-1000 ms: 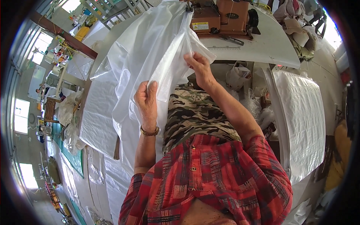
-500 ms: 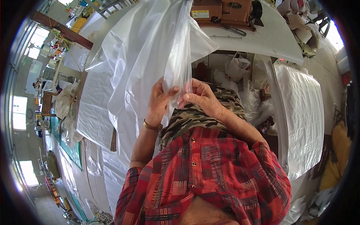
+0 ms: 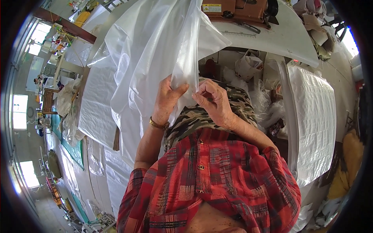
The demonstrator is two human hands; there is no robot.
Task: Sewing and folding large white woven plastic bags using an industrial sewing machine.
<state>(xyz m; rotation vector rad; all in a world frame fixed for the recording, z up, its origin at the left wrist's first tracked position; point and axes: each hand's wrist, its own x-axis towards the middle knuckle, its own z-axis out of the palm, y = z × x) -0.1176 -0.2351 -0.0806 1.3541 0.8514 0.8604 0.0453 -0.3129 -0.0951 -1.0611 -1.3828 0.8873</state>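
Background, far left: workshop floor with windows and cluttered benches; detail too small to identify.
Stacked sheets (image 3: 97, 105): white woven-plastic sheets lie flat on a long surface at left, just beside the hanging material, within reach of the left arm.
Plastic sack material (image 3: 155, 50): a large translucent white sheet or bag, draped from the sewing table down to the person's lap. It hangs in loose folds, so its weight is carried by the table edge and the hands bear only the lower edge.
Left hand (image 3: 168, 97): fingers curled and pressed against the thumb, pinching a gathered fold of the sack material. A gold bracelet (image 3: 158, 124) sits on the wrist. The grip appears intended to keep the fold tensioned and steady.
Working point: the edge of the material lies between the two hands, over the camouflage-patterned garment (image 3: 202, 116) on the lap, close to the body.
Right hand (image 3: 211, 101): fingers bent, fingertips pinching the same edge just beside the left hand; the two hands are almost touching. Such a close two-point grip suits separating or aligning thin layers, as a judgement.
Sewing machine (image 3: 237, 9): brown machine on the white table (image 3: 279, 42), well apart from the hands, above the draped sheet.
Finished stack (image 3: 314, 116): white woven sacks piled flat at right, near the right elbow.
Red plaid shirt (image 3: 217, 182): fills the lower frame.
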